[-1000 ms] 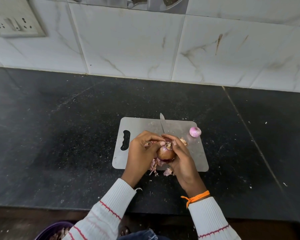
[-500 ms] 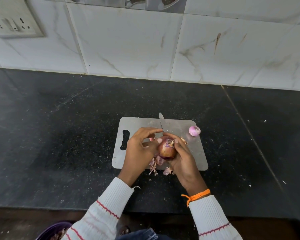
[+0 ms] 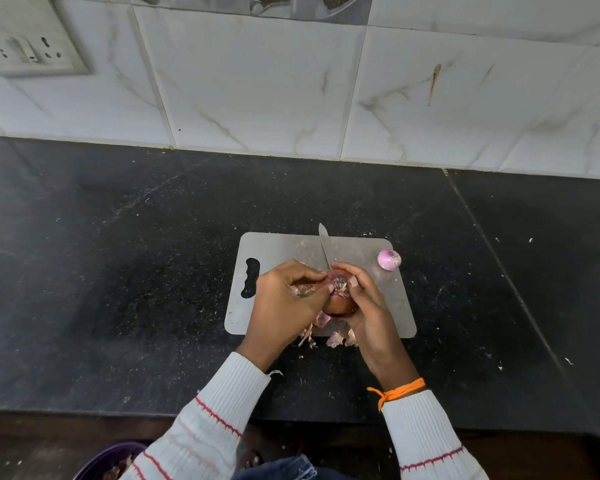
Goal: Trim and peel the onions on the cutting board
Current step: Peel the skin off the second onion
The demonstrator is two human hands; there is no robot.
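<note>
A: Which step was in hand?

B: Peeling. The brown-skinned onion was held up just above the cutting board, near its middle. The right hand cupped it, fingers curled round the far side. The left hand pinched at the papery top of the onion, thumb and forefinger closed on a flake of skin.

A: And the rest of the batch?

B: One peeled onion, pale purple, sat on the board's far right corner, well apart from the hands. Loose skins lay at the board's near edge, some spilling onto the counter.

A: Next move?

B: By my judgement, a steady pull of that flake down the side while the right hand turns the onion, since much brown skin was left on it. The root end may want the knife after.

A: Where was the knife?

B: Only the blade showed, lying on the board beyond the hands; the handle was hidden behind them.

A: Anything else unclear?

B: Whether the onion's ends were already trimmed, I could not tell. A purple bowl at the bottom edge was cut off, contents unclear.
</note>
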